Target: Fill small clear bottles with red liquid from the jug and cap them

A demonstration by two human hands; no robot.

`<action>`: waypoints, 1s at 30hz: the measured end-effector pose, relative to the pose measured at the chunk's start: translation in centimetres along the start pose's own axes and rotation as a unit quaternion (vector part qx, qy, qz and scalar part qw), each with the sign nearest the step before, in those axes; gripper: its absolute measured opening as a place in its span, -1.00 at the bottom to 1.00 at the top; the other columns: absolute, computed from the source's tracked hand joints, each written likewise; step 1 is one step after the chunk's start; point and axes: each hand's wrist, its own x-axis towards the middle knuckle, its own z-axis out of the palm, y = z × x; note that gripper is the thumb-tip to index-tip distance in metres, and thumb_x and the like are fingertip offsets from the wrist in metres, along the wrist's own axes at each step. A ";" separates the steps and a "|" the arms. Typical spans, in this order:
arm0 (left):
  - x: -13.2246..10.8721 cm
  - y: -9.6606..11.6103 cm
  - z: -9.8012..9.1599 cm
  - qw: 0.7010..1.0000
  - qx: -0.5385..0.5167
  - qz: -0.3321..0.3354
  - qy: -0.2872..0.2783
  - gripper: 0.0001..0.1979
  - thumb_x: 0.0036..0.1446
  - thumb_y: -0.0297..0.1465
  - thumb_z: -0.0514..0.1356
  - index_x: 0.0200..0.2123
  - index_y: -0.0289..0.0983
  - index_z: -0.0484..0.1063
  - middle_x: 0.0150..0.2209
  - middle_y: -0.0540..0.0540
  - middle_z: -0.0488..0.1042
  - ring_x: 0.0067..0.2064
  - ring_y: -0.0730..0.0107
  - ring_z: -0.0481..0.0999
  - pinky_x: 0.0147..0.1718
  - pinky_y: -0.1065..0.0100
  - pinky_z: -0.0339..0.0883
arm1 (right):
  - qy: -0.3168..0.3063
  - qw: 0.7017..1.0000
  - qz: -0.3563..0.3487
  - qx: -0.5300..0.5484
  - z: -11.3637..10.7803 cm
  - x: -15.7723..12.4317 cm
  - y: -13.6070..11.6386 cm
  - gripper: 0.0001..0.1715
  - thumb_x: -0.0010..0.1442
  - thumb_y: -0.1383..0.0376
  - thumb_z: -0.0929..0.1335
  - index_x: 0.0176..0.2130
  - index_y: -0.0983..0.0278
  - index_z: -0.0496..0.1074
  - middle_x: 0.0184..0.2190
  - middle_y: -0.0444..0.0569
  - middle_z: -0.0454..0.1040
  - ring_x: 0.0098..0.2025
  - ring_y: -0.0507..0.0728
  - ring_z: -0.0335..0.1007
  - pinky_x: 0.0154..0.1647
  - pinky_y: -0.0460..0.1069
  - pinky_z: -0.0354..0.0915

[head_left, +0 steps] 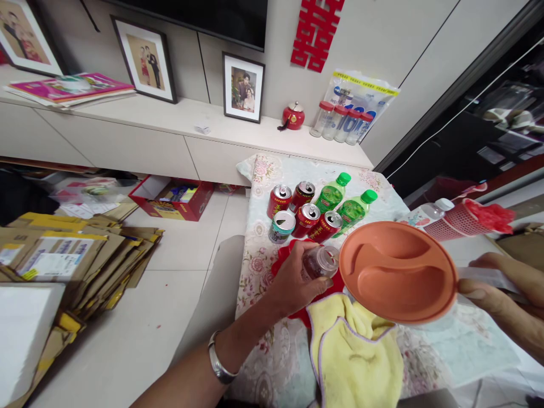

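Right hand (510, 297), cropped: pinching orange dish (397, 262) | left hand (293, 283): gripping jar (319, 262), contents unclear

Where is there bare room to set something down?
Mostly bare: the tablecloth between the cans and the cabinet, and the floor between the cardboard and the person's leg. It's crowded around the bottles, jar and orange dish.
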 end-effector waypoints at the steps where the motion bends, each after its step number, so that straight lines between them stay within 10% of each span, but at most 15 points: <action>1: 0.0 0.0 0.0 1.000 0.000 -0.001 -0.001 -0.40 0.04 -0.36 0.46 0.11 -0.17 0.31 0.09 -0.20 0.55 0.12 0.01 0.59 0.15 -0.03 0.47 | 0.000 1.000 0.000 0.000 0.0 0.0 0.0 -0.56 0.46 -0.15 0.31 -0.16 0.12 0.49 -0.60 -0.25 0.32 -0.66 -0.03 0.23 -0.62 -0.07 0.14; 30: 0.1 -0.3 -0.1 1.000 -0.004 0.003 -0.002 -0.38 0.03 -0.38 0.52 0.11 -0.14 0.32 0.08 -0.17 0.57 0.10 0.05 0.60 0.12 0.03 0.49 | 0.004 1.000 -0.012 -0.008 0.0 0.1 0.0 -0.58 0.48 -0.11 0.32 -0.15 0.15 0.47 -0.59 -0.24 0.33 -0.66 -0.03 0.25 -0.59 -0.08 0.16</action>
